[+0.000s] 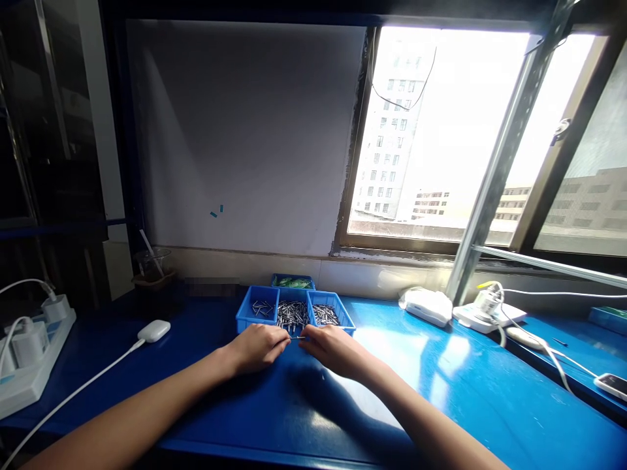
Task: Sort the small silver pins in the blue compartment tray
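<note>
My left hand [258, 346] and my right hand [330, 346] meet just in front of the blue bins, fingertips a short gap apart. A thin metal piece [298, 337] spans that gap, with both hands pinching it, one at each end. Behind them, the left blue bin [242, 316] holds a few dark thin pieces. Many metal pieces [292, 313] fill the middle bin. In the right blue bin [349, 318] lie many small metal pieces. Further back, a smaller blue bin [277, 277] contains green packets.
On the blue table [235, 418], a white case [155, 330] with a cable lies left. Power strips [29, 385] stand far left and right. A white packet [428, 306] lies right of the bins. A cup [155, 264] stands back left; a metal post [490, 189] rises at right.
</note>
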The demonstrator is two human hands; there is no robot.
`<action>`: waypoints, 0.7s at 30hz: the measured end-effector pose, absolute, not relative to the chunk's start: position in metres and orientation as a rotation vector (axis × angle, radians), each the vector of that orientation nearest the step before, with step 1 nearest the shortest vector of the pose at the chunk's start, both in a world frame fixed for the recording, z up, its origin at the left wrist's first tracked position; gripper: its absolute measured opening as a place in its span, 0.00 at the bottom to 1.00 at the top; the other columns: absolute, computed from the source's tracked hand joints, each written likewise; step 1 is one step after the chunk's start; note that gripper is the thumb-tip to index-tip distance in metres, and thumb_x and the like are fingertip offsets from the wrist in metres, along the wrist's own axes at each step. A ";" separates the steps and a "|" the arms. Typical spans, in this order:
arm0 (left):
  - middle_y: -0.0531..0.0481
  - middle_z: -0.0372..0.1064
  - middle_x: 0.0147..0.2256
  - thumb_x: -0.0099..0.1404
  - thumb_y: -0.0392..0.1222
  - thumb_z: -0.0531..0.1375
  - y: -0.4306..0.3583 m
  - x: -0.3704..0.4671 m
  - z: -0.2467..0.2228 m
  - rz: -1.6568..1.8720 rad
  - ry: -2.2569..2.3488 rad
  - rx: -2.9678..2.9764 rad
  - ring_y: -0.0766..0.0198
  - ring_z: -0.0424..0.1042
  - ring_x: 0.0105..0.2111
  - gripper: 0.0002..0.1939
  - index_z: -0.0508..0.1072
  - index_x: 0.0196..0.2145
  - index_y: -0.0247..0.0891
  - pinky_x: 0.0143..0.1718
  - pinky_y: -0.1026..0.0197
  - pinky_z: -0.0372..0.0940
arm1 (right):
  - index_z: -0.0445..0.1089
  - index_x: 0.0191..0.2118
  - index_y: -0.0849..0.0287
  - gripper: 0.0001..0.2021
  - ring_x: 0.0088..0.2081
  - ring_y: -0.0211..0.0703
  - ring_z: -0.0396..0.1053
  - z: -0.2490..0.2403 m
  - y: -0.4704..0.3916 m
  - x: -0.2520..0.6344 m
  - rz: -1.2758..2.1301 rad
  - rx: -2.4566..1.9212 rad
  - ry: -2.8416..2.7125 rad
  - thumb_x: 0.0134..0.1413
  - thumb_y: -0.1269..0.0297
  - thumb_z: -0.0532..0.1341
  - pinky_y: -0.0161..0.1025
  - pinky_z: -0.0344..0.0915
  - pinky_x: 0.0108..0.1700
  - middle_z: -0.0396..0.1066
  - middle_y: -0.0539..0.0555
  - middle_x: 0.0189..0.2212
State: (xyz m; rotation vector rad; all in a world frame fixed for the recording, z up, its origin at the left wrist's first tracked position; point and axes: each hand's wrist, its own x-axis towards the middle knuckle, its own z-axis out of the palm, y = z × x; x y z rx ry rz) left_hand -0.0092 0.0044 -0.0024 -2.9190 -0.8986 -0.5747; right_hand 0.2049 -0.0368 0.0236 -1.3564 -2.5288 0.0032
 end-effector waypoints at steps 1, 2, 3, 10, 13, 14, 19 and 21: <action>0.49 0.73 0.32 0.69 0.37 0.51 0.005 -0.009 -0.002 -0.566 -0.900 -2.908 0.61 0.72 0.31 0.10 0.72 0.35 0.37 0.32 0.64 0.61 | 0.71 0.42 0.54 0.14 0.32 0.45 0.70 0.024 -0.037 0.204 0.006 -1.357 -2.528 0.65 0.60 0.49 0.40 0.59 0.33 0.74 0.55 0.31; 0.49 0.72 0.32 0.69 0.37 0.51 0.004 -0.009 -0.002 -0.562 -0.900 -2.897 0.61 0.72 0.31 0.11 0.72 0.34 0.37 0.31 0.64 0.61 | 0.71 0.41 0.54 0.14 0.32 0.45 0.70 0.023 -0.038 0.204 0.001 -1.353 -2.530 0.65 0.61 0.49 0.39 0.60 0.34 0.74 0.55 0.31; 0.49 0.72 0.31 0.69 0.38 0.51 0.004 -0.009 -0.002 -0.567 -0.897 -2.888 0.61 0.71 0.30 0.11 0.71 0.33 0.37 0.30 0.64 0.60 | 0.72 0.40 0.55 0.14 0.32 0.45 0.70 0.022 -0.037 0.203 -0.005 -1.347 -2.541 0.65 0.62 0.49 0.39 0.60 0.34 0.74 0.55 0.30; 0.51 0.69 0.25 0.67 0.41 0.53 0.001 -0.007 -0.001 -0.600 -0.833 -2.838 0.64 0.69 0.25 0.12 0.69 0.27 0.36 0.25 0.66 0.58 | 0.71 0.34 0.59 0.12 0.28 0.42 0.71 0.011 -0.034 0.197 -0.047 -1.267 -2.709 0.63 0.66 0.51 0.34 0.58 0.28 0.74 0.53 0.28; 0.51 0.69 0.25 0.67 0.41 0.52 0.001 -0.007 -0.001 -0.607 -0.816 -2.820 0.65 0.69 0.25 0.13 0.69 0.26 0.36 0.25 0.66 0.58 | 0.71 0.33 0.59 0.13 0.26 0.41 0.69 0.013 -0.034 0.197 -0.057 -1.271 -2.671 0.64 0.65 0.51 0.33 0.56 0.27 0.73 0.53 0.25; 0.51 0.69 0.25 0.67 0.41 0.52 0.001 -0.007 0.000 -0.609 -0.815 -2.814 0.65 0.69 0.25 0.13 0.69 0.27 0.36 0.26 0.66 0.58 | 0.71 0.32 0.60 0.14 0.25 0.40 0.69 0.014 -0.034 0.198 -0.046 -1.278 -2.648 0.65 0.65 0.50 0.33 0.56 0.27 0.73 0.53 0.24; 0.50 0.71 0.29 0.68 0.36 0.50 0.000 -0.008 0.003 -0.560 -0.795 -2.805 0.63 0.70 0.28 0.10 0.69 0.32 0.36 0.28 0.65 0.59 | 0.70 0.30 0.61 0.16 0.24 0.39 0.66 0.019 -0.032 0.203 -0.054 -1.362 -2.614 0.65 0.65 0.49 0.34 0.53 0.26 0.70 0.53 0.22; 0.51 0.72 0.29 0.68 0.35 0.50 0.000 -0.009 0.003 -0.520 -0.791 -2.808 0.63 0.70 0.28 0.10 0.68 0.31 0.36 0.28 0.64 0.58 | 0.70 0.31 0.61 0.17 0.25 0.40 0.67 0.021 -0.034 0.203 -0.003 -1.374 -2.608 0.66 0.64 0.48 0.34 0.55 0.27 0.71 0.54 0.24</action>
